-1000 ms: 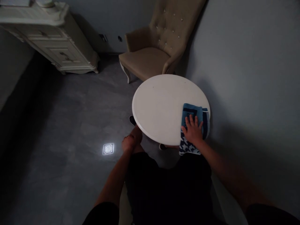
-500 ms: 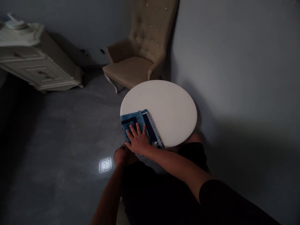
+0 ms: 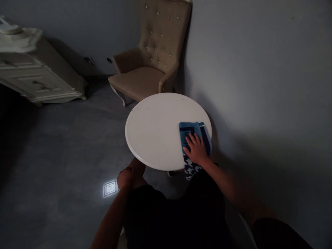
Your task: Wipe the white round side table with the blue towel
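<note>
My right hand lies flat on a folded cloth, its fingers spread and pressing down. The cloth is blue and navy with a white-patterned part that hangs over the near edge of the table. Under it is a round white table; the cloth covers the right side of the top. My left hand rests by my left knee, below the table's left edge. It looks curled and closed in the dim light, with nothing visible in it.
Behind the table stands a tan tufted armchair. A pale carved cabinet is at the left against the wall. A grey wall rises close on the right. A bright square light patch shows on the grey floor.
My right hand and the cloth have moved from the left side of the tabletop to the right side. My left hand stays by the knee. The view has shifted slightly.
</note>
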Motion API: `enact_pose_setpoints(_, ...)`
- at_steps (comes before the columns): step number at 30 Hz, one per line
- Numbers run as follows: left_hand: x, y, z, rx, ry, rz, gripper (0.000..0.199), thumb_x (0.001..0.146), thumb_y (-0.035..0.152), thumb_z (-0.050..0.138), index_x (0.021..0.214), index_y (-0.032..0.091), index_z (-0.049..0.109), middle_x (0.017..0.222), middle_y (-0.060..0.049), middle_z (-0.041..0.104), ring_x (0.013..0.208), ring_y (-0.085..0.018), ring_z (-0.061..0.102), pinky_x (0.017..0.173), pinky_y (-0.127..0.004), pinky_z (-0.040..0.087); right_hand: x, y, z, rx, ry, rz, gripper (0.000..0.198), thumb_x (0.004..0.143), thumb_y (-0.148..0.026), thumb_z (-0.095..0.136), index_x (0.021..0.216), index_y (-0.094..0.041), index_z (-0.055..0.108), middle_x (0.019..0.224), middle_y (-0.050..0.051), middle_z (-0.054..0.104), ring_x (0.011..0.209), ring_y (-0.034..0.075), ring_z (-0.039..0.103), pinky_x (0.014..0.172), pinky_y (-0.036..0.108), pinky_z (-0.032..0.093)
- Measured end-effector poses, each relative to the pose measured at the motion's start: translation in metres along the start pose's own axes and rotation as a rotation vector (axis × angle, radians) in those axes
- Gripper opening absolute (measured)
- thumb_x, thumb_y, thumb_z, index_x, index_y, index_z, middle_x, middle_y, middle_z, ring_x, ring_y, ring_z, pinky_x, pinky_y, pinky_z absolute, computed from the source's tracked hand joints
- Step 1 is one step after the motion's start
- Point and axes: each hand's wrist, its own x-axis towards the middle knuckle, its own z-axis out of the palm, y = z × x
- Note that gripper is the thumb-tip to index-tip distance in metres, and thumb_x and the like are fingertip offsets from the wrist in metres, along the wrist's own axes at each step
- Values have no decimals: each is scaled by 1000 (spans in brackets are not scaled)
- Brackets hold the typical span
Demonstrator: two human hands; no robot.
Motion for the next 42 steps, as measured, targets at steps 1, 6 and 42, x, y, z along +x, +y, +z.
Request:
enact_pose_setpoints(1, -1, 1, -1, 6, 0, -1, 60, 109, 53, 46, 134, 13, 83, 136, -25, 81, 123, -41, 78, 98, -46, 61, 1, 17, -1, -22, 3, 44, 72, 116, -58, 42, 178, -22, 48, 191, 8, 28, 176, 41, 21, 142, 68, 16)
enact_pose_setpoints(6, -4, 1, -1, 26, -1, -25, 60, 108, 55, 42, 128, 20, 86, 131, -22, 84, 120, -41, 80, 95, -46, 63, 2, 67, 7, -84, -36, 178, 73, 114, -61, 40, 181, -32, 42, 193, 4, 24, 175, 53, 10, 128, 91, 25)
enact_pose_setpoints(42, 23, -9, 1, -12, -83, -53, 72, 108, 63, 36, 128, 15, 86, 131, -25, 82, 119, -44, 79, 92, -49, 62, 284, 104, -25, -115, -61, 115, 82, 116, -64, 25, 185, -20, 28, 194, 10, 17, 177, 47, 14, 135, 83, 22)
